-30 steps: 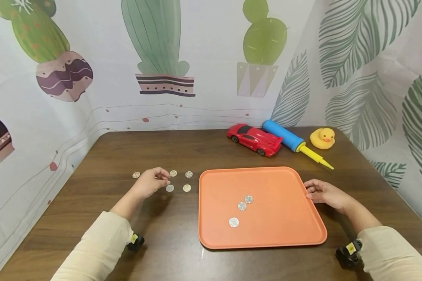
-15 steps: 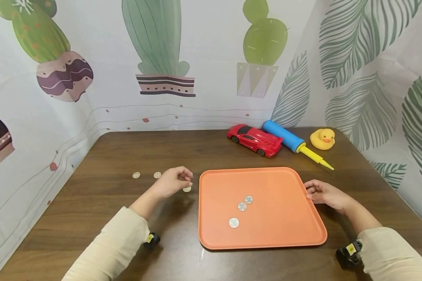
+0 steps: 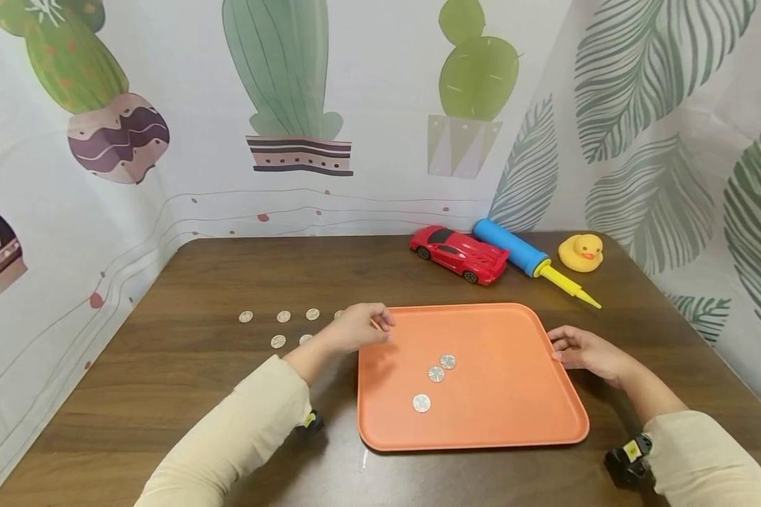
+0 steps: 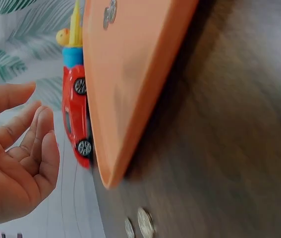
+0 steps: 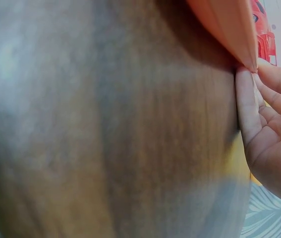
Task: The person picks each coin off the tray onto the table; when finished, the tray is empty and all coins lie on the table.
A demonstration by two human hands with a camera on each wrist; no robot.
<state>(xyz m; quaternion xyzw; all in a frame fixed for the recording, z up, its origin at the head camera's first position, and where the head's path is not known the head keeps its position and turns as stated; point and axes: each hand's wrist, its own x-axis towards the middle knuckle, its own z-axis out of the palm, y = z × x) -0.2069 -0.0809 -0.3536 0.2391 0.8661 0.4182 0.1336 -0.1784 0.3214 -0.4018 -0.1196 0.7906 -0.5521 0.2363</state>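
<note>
An orange tray lies on the wooden table with three silvery coins on it. My left hand hovers over the tray's left rim. In the left wrist view this hand is loosely curled, with a gap between thumb and index finger and no object visible there. Several coins form two rows left of the tray, some partly behind my left hand. My right hand grips the tray's right rim; the right wrist view shows the fingers pinching its edge.
Behind the tray are a red toy car, a blue and yellow hand pump and a yellow rubber duck. A cloth printed with cacti and leaves hangs behind the table.
My left hand has moved right, from above the coin rows to the tray's left edge, uncovering coins behind it. The right hand, the tray and its three coins have stayed put.
</note>
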